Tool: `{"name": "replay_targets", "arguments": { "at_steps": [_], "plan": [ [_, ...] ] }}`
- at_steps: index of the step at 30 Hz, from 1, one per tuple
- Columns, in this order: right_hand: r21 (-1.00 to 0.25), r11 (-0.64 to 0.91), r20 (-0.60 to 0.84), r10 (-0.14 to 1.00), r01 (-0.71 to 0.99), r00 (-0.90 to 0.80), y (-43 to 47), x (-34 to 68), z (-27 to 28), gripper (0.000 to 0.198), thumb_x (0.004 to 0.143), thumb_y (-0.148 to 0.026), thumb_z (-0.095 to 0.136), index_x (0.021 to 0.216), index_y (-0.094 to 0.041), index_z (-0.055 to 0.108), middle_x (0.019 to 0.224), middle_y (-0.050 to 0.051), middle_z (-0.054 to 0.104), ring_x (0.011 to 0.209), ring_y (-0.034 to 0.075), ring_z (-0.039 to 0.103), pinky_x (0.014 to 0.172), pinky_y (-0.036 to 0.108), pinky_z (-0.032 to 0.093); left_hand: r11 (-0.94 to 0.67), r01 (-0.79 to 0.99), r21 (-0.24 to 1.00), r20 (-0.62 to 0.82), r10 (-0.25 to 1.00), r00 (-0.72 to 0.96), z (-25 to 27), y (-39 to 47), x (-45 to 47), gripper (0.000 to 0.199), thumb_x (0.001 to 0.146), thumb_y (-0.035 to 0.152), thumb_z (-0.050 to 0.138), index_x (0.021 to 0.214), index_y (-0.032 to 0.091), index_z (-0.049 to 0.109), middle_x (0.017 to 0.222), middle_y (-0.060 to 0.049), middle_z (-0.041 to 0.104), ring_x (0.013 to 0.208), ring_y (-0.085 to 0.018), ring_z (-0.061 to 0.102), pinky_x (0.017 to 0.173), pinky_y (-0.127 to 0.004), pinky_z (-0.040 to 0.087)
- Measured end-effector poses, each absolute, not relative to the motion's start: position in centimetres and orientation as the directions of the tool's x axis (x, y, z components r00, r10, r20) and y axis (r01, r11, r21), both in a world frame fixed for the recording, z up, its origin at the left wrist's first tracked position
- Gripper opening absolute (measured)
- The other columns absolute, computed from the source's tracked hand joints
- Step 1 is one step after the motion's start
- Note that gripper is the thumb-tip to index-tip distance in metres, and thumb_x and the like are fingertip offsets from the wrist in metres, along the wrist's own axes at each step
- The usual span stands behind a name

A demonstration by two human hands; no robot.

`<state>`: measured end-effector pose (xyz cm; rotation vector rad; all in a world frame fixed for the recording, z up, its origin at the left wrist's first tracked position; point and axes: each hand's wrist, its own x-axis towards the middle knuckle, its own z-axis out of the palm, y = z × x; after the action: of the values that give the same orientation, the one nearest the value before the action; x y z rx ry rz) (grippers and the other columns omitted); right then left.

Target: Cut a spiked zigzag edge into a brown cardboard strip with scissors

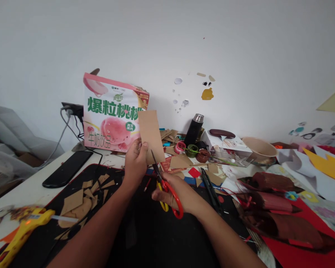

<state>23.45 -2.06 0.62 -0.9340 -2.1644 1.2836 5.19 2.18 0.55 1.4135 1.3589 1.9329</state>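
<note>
My left hand [136,158] pinches a flat brown piece of cardboard [152,134] at its lower left edge, holding it upright above the black mat [145,238]. In my right hand [178,191] is a pair of scissors [171,193] with one red and one yellow handle loop; my fingers are in the loops. The dark blades point up and left, their tips at the cardboard's bottom edge. Whether they have cut into it I cannot tell. Brown cardboard scraps [75,204] lie on the mat at the left.
A yellow glue gun [28,227] and a black phone [67,169] lie at the left, before a large peach drink box [114,115]. Paint jars [192,149], a black thermos [194,130] and a utility knife [210,190] are right of centre. Brown rolled shapes [290,227] sit at the far right.
</note>
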Motion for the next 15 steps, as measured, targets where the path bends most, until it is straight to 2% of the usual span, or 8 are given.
{"name": "replay_targets", "arguments": {
  "at_steps": [3, 5, 10, 15],
  "plan": [
    [-0.917, 0.27, 0.016, 0.76, 0.293, -0.65, -2.2, 23.2, 0.5, 0.052, 0.09, -0.066, 0.075, 0.114, -0.021, 0.064, 0.092, 0.003, 0.073, 0.08, 0.022, 0.073, 0.065, 0.026, 0.052, -0.449, 0.213, 0.868, 0.497, 0.76, -0.42, 0.3, 2.3, 5.1, 0.028, 0.097, 0.039, 0.056, 0.107, 0.018, 0.071, 0.103, -0.007, 0.076, 0.094, -0.024, 0.07, 0.085, -0.036, 0.055],
    [-0.945, 0.191, -0.02, 0.776, 0.264, -0.631, -2.3, 23.0, 0.0, 0.049, 0.094, -0.065, 0.07, 0.114, -0.021, 0.063, 0.091, 0.004, 0.074, 0.071, 0.021, 0.075, 0.059, 0.025, 0.053, -0.439, 0.202, 0.876, 0.482, 0.767, -0.425, 0.1, 2.4, 5.0, 0.028, 0.098, 0.04, 0.056, 0.108, 0.018, 0.071, 0.104, -0.007, 0.076, 0.094, -0.024, 0.07, 0.085, -0.035, 0.055],
    [-0.944, 0.202, -0.002, 0.79, 0.262, -0.613, -2.0, 22.6, -1.2, 0.044, 0.097, -0.063, 0.067, 0.1, -0.019, 0.061, 0.084, 0.004, 0.074, 0.055, 0.017, 0.071, 0.048, 0.022, 0.049, -0.44, 0.12, 0.89, 0.445, 0.781, -0.438, 0.0, 2.7, 4.9, 0.031, 0.097, 0.04, 0.058, 0.114, 0.018, 0.07, 0.11, -0.008, 0.076, 0.101, -0.025, 0.071, 0.091, -0.036, 0.056],
    [-0.953, 0.196, 0.013, 0.789, 0.232, -0.614, -1.9, 22.5, -0.7, 0.046, 0.097, -0.065, 0.064, 0.098, -0.018, 0.06, 0.084, 0.005, 0.075, 0.051, 0.014, 0.067, 0.045, 0.021, 0.047, -0.457, 0.125, 0.881, 0.455, 0.742, -0.492, 0.6, 2.2, 5.2, 0.029, 0.097, 0.038, 0.058, 0.112, 0.017, 0.07, 0.113, -0.01, 0.076, 0.105, -0.025, 0.072, 0.092, -0.035, 0.057]
  ]
}}
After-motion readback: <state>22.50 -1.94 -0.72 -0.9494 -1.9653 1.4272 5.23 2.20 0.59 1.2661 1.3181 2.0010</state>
